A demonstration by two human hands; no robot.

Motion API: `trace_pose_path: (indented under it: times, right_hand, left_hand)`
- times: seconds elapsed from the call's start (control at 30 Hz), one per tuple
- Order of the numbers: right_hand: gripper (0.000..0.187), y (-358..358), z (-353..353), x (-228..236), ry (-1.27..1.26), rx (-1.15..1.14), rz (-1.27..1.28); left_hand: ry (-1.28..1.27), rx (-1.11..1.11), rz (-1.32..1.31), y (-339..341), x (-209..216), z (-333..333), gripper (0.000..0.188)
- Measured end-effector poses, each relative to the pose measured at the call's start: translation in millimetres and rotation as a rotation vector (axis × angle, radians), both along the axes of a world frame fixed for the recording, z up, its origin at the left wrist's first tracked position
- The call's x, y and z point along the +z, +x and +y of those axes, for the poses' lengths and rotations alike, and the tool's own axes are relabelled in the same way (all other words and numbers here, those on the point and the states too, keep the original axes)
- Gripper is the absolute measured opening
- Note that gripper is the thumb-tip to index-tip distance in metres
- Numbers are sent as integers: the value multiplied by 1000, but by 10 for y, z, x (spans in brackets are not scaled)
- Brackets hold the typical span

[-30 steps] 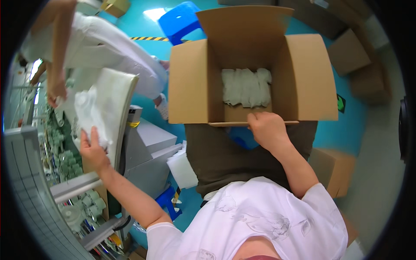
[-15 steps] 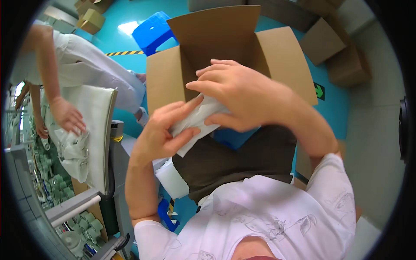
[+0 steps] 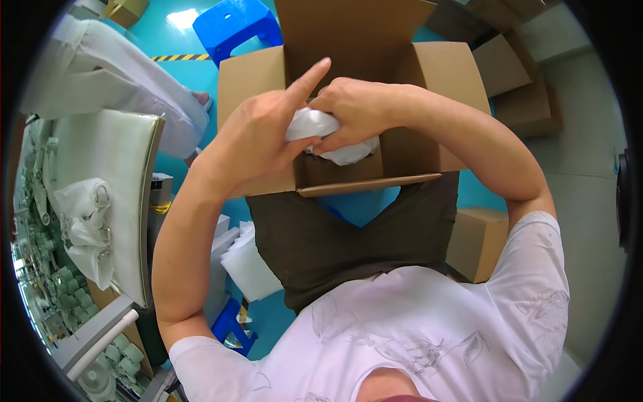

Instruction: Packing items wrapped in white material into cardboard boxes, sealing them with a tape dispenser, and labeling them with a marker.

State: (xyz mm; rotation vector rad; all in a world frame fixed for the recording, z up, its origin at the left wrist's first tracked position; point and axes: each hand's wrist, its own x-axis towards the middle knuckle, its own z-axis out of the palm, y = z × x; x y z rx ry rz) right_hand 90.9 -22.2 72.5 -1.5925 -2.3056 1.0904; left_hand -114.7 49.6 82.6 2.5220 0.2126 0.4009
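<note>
A small bundle in thin white wrapping point(image 3: 312, 125) is between my two hands, over an open cardboard box point(image 3: 452, 74). My left hand point(image 3: 264, 127) grips its left side, thumb beneath, with the index finger stretched out toward the box's far side. My right hand point(image 3: 355, 110) is closed on the bundle's right end, fingers bent around it. Below the right hand, more crumpled white wrapping point(image 3: 351, 154) shows inside the box; whether it joins the held bundle I cannot tell. What the wrapping contains is hidden.
A blue plastic stool point(image 3: 238, 30) stands beyond the box. At left, a padded bench point(image 3: 130, 134) carries white bags point(image 3: 87, 221); a person in white trousers point(image 3: 127, 80) stands behind it. White foam sheets point(image 3: 251, 264) lie near my left leg. Cardboard boxes point(image 3: 529, 100) are stacked at right.
Both hands have moved away from my lap, over the box, carrying the white wrapping, now bunched up smaller. The box sits nearer in view. The other person's hand has left the bench.
</note>
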Motion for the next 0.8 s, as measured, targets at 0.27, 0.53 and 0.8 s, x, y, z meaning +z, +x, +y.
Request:
trace_pose_path:
  times: [0.27, 0.53, 0.8]
  right_hand:
    - [28, 203, -149, 85, -63, -379, 84]
    - [34, 335, -244, -93, -648, -681, 235]
    - [45, 346, -268, -890, -644, -324, -208]
  left_hand:
    - [90, 174, -253, 193, -50, -169, 96]
    - [658, 15, -320, 610, -427, -786, 63]
    - [571, -29, -354, 280, -109, -598, 33]
